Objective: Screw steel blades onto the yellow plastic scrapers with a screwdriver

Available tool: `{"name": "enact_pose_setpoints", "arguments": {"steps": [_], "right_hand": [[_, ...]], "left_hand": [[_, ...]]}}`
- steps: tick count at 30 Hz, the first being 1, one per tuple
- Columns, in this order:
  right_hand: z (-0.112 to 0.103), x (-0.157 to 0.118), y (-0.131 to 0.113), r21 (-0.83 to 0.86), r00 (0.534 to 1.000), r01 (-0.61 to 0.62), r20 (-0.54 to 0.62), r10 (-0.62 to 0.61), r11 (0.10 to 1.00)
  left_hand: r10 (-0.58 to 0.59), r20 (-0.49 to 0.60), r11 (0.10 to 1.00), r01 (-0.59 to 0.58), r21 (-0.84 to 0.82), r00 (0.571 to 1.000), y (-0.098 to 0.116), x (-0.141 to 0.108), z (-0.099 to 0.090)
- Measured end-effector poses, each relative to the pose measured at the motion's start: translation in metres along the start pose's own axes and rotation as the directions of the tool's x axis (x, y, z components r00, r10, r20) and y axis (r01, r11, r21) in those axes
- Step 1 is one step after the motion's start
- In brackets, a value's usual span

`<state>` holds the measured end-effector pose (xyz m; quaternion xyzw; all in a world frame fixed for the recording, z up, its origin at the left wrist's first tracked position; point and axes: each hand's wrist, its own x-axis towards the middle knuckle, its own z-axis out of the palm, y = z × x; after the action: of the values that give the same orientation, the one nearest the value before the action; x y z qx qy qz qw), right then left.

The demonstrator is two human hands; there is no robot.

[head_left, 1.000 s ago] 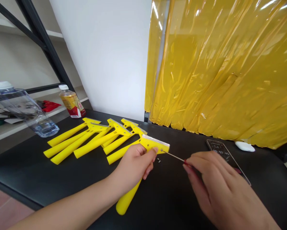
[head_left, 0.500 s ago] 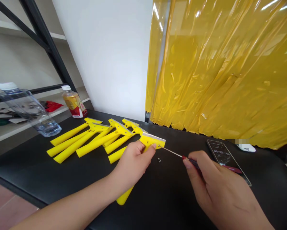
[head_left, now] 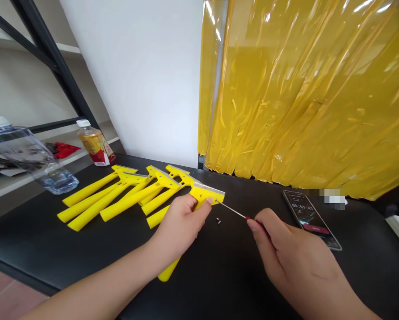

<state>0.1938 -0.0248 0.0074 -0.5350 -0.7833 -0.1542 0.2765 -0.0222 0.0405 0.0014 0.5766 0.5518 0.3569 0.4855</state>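
Note:
My left hand (head_left: pixel 182 220) is closed around a yellow scraper (head_left: pixel 206 192), thumb on its head and the handle pointing down toward me. A metal blade edge runs along the top of that head. Closed around a screwdriver (head_left: pixel 234 210), my right hand (head_left: pixel 293 249) holds its thin shaft with the tip at a screw on the scraper head. The screwdriver's handle is mostly hidden in my fingers. Several more yellow scrapers (head_left: pixel 129 200) lie in a group to the left, some overlapping. Small metal screws (head_left: pixel 218 220) rest on the black table below the held scraper.
A phone (head_left: pixel 311 218) showing a timer lies to the right, with a white object (head_left: pixel 336 200) behind it. A clear water bottle (head_left: pixel 49 169) and a drink bottle (head_left: pixel 96 144) stand at the left. A yellow plastic curtain (head_left: pixel 286 102) hangs behind the black table (head_left: pixel 239 275).
The whole view has shifted slightly. Both hands keep their hold, and the screwdriver tip stays at the scraper's screw. My right hand's fingers have turned a little on the handle.

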Motion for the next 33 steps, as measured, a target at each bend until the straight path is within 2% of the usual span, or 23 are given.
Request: {"name": "enact_pose_setpoints", "arguments": {"steps": [7, 25, 29, 33], "right_hand": [[0.002, 0.002, 0.004, 0.070, 0.999, -0.020, 0.032, 0.018, 0.997], [0.014, -0.001, 0.009, 0.121, 0.996, -0.020, 0.088, 0.009, 0.992], [0.013, -0.001, 0.010, 0.023, 0.998, 0.035, 0.057, -0.036, 0.999], [0.011, -0.001, 0.007, -0.044, 1.000, 0.018, 0.005, -0.018, 0.999]], "left_hand": [[0.049, -0.025, 0.997, -0.048, 0.066, 0.998, -0.001, 0.002, -0.002], [0.097, -0.044, 0.988, -0.091, 0.121, 0.994, -0.004, 0.001, 0.000], [0.086, -0.054, 0.988, -0.078, 0.133, 0.995, -0.005, 0.000, 0.000], [0.081, -0.067, 0.988, -0.071, 0.139, 0.994, -0.006, 0.000, 0.000]]}}
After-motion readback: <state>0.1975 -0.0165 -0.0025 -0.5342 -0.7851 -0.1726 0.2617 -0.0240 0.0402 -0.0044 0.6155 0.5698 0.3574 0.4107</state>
